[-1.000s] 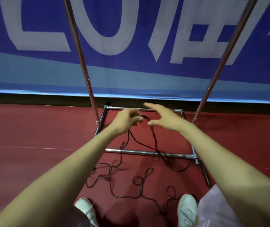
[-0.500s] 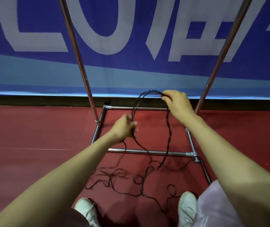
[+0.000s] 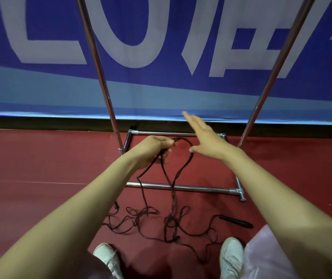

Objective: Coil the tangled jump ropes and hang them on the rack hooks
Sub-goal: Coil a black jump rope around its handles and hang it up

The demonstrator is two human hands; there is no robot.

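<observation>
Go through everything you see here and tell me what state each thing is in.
Jump rope: partly lifted, the rest tangled on the floor.
Left hand: grips the rope's gathered loops.
Right hand: open, fingers straight.
Rope handle: lying on the floor.
Rack: standing, nothing hung on the visible part.

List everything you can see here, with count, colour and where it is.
rope: count unclear, black, tangled on the floor, one loop held up
handle: one, black, on the floor right of the tangle
rack: one, chrome, standing before the banner
banner: one, blue with white letters, behind the rack
floor: red
shoes: two, white, bottom edge
trousers: pale pink, bottom right
left hand: grips the rope loop
right hand: fingers straight, beside the loop
</observation>
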